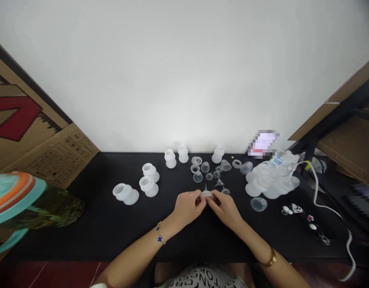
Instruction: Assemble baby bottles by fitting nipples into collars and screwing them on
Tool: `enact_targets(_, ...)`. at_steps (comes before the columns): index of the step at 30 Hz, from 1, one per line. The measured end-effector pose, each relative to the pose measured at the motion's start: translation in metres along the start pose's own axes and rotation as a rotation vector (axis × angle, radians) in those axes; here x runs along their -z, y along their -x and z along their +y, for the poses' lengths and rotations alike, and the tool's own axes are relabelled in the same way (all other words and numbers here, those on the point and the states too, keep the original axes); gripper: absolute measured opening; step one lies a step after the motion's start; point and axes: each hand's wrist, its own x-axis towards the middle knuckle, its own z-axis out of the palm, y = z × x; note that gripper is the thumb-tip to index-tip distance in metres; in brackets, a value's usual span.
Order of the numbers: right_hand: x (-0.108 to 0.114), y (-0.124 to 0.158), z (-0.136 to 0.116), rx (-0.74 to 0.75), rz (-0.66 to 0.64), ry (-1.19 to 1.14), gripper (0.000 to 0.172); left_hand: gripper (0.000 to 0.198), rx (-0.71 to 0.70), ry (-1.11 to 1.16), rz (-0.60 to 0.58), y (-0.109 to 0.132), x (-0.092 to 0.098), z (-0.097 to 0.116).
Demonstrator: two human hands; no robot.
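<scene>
Both my hands meet near the middle of the black table. My left hand (188, 206) pinches the left side of a clear bottle nipple (206, 194), and my right hand (224, 208) pinches its right side. Its thin tip points up; whether a collar ring is fitted around it I cannot tell. Just beyond the fingers lie loose clear nipples (225, 192), collar rings (195, 169) and dome caps (198, 177). White baby bottle bodies without tops stand to the left, such as one bottle (150, 187), and along the wall, such as another bottle (218, 155).
Capped bottles (264, 180) cluster at the right, with a clear cap (259, 204) before them. A white cable (316, 188) and a beaded strand (306, 218) lie farther right. A lit phone (264, 143) leans by the wall. A large jug (49, 206) and cardboard box (67, 156) occupy the left.
</scene>
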Motion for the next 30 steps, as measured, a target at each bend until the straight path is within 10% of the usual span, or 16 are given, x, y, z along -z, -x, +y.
enact_targets(30,0.0005,-0.0001,0.0005,0.011,0.037,-0.057,0.033,0.028,0.025,0.042,-0.011,0.0014,-0.0013,0.0005)
